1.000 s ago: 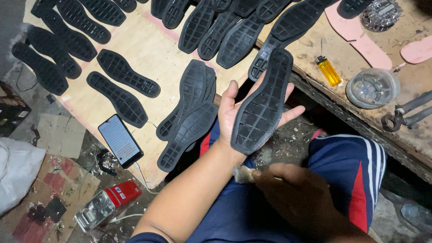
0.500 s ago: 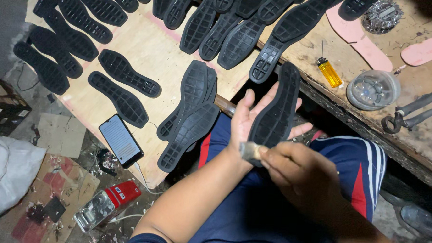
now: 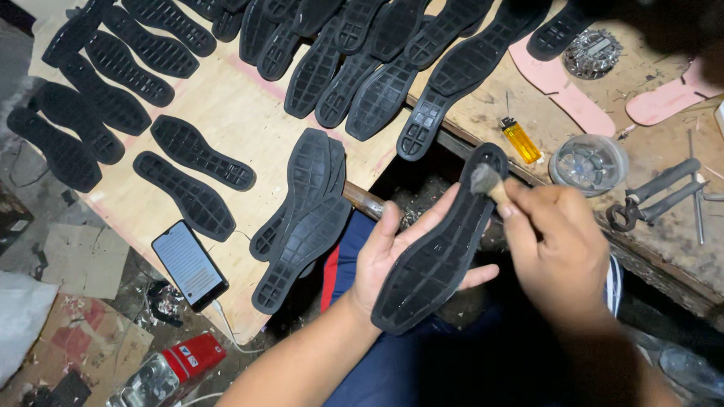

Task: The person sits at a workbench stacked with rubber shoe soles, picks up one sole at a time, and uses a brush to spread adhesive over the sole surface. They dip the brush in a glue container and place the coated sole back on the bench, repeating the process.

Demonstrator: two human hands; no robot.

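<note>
Centrally, black sole (image 3: pixel 436 250) cradled in left hand (image 3: pixel 384 264), right hand (image 3: pixel 557 246) gripping brush (image 3: pixel 489 182) at its tip

Black sole (image 3: pixel 437 246) under small brush (image 3: pixel 486 180)

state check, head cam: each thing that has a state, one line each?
Black rubber shoe sole: held tilted in the left hand, underside up.
Small brush: gripped by the right hand, bristles on the sole's heel end.
Black smartphone: screen lit, lying on the wooden board.
Yellow lighter: lying flat, unlit.
Round clear container: open.
</note>
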